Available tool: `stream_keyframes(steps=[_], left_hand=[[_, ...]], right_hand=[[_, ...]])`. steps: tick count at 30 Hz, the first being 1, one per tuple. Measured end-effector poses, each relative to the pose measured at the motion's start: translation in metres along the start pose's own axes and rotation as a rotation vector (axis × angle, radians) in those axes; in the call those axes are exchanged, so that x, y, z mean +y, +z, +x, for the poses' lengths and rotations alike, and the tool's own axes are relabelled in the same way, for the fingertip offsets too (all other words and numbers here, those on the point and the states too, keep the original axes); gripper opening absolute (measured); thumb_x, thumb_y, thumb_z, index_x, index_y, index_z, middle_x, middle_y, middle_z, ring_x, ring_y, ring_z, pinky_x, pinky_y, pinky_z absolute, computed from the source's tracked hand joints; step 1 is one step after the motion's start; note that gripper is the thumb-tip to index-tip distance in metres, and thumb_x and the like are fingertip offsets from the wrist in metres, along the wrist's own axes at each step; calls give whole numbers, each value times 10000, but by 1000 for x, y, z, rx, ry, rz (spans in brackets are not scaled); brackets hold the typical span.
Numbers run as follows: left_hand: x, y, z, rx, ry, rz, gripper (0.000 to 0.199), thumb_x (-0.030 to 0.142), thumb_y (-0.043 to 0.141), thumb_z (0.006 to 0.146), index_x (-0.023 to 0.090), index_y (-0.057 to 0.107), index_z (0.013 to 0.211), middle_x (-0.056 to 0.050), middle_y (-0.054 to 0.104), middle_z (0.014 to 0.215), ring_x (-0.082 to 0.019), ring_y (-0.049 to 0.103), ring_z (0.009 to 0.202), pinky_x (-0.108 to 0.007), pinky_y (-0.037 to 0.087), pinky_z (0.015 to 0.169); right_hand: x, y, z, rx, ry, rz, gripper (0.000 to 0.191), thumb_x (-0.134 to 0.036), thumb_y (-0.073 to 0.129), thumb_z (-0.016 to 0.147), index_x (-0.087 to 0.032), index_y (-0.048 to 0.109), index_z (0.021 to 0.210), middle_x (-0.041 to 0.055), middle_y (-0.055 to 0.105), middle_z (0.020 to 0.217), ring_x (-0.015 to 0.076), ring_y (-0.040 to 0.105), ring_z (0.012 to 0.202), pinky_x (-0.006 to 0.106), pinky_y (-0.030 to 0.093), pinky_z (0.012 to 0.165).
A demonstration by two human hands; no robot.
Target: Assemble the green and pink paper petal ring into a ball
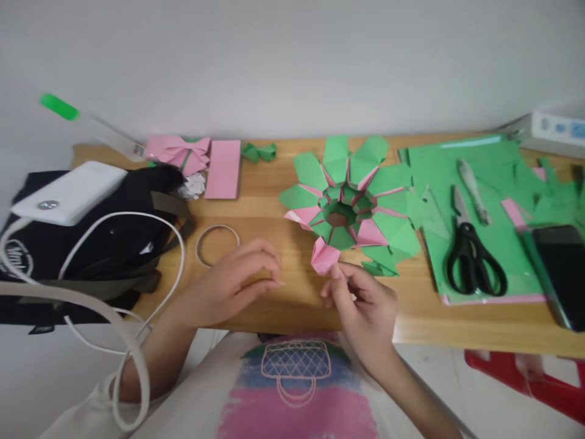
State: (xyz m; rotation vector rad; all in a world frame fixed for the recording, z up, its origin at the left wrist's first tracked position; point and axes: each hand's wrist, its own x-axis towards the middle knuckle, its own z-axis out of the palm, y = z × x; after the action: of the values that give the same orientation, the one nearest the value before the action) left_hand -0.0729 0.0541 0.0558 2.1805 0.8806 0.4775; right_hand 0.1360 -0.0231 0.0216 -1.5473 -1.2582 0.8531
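Observation:
My right hand [365, 305] pinches a small pink folded paper piece [323, 257] between thumb and fingertips, at the near edge of a ring-shaped paper flower. That flower [395, 222] is made of green and pink folded pieces around an open centre and lies on the wooden table. A small green folded piece [381, 268] sits at its near right side. My left hand [235, 280] is held over the table, left of the flower; its fingers are bent, with a gap to the thumb and nothing between them. Beside it lies a roll of tape [200, 247].
Scissors [470, 256], a cutter knife [474, 190] and paper scraps lie on green sheets [429, 167]. A phone [560, 262] is at far right. At left are a black bag [109, 238], a white power bank [75, 189] with a looping cable [183, 256], and pink paper [223, 171].

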Motion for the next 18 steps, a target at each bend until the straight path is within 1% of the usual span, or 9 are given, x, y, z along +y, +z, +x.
stream_keyframes(steps=[1, 3, 5, 7, 9, 11, 12, 15, 18], left_hand=[[-7, -6, -4, 76, -105, -43, 164, 274, 548, 931, 208, 609, 793, -43, 695, 939, -151, 664, 860, -263, 532, 754], [-26, -19, -8, 336, -331, -10, 199, 362, 588, 888, 193, 604, 785, -55, 723, 862, -178, 694, 803, -283, 557, 712], [-52, -37, -5, 527, -438, 111, 195, 349, 546, 899, 169, 612, 863, -60, 715, 794, -179, 692, 730, -291, 559, 680], [-79, -60, 3, 652, -546, 233, 170, 286, 547, 877, 149, 640, 913, -66, 726, 833, -184, 695, 727, -300, 559, 696], [-99, -82, 14, 672, -649, 329, 137, 237, 592, 852, 137, 671, 901, -57, 725, 829, -200, 698, 768, -325, 561, 765], [-112, -99, 23, 599, -734, 399, 106, 223, 630, 864, 132, 680, 885, -54, 712, 852, -204, 686, 831, -368, 554, 838], [-115, -104, 26, 553, -767, 428, 145, 251, 633, 889, 127, 672, 954, -61, 701, 934, -203, 675, 884, -388, 553, 856], [-116, -110, 32, 420, -833, 503, 307, 352, 593, 943, 154, 597, 1178, -89, 620, 1187, -209, 631, 1021, -418, 555, 877], [-110, -111, 32, 360, -877, 581, 228, 306, 601, 928, 168, 647, 1104, -84, 647, 1161, -231, 630, 1046, -411, 531, 912]], right_hand=[[0, 0, 0, -5, -13, -3, 179, -226, 563, 926, -199, 640, 766, -46, 607, 552, 79, 549, 449, 177, 421, 459], [1, 0, 0, -21, -38, 3, 196, -248, 563, 923, -198, 644, 752, -42, 601, 532, 86, 551, 432, 174, 421, 439], [4, 0, -1, -26, -36, 26, 209, -299, 570, 918, -198, 653, 754, -40, 592, 516, 93, 545, 413, 174, 417, 416], [8, 2, -2, -4, 25, 22, 262, -369, 572, 912, -199, 652, 729, -32, 586, 524, 99, 546, 431, 177, 427, 434], [13, 5, -4, 11, 102, 1, 311, -429, 571, 903, -201, 647, 705, -33, 568, 518, 94, 525, 435, 177, 420, 453], [16, 7, -5, 19, 146, -1, 343, -475, 564, 895, -201, 652, 708, -30, 568, 532, 91, 519, 442, 177, 415, 468], [17, 7, -5, 21, 153, 1, 355, -490, 562, 891, -200, 653, 707, -29, 567, 537, 90, 518, 445, 177, 415, 474], [17, 7, -3, 14, 144, 7, 359, -498, 567, 881, -199, 654, 703, -23, 572, 544, 93, 522, 451, 174, 419, 473], [18, 4, -1, -49, 109, 27, 344, -484, 577, 878, -194, 661, 711, -11, 587, 538, 104, 542, 440, 172, 426, 438]])
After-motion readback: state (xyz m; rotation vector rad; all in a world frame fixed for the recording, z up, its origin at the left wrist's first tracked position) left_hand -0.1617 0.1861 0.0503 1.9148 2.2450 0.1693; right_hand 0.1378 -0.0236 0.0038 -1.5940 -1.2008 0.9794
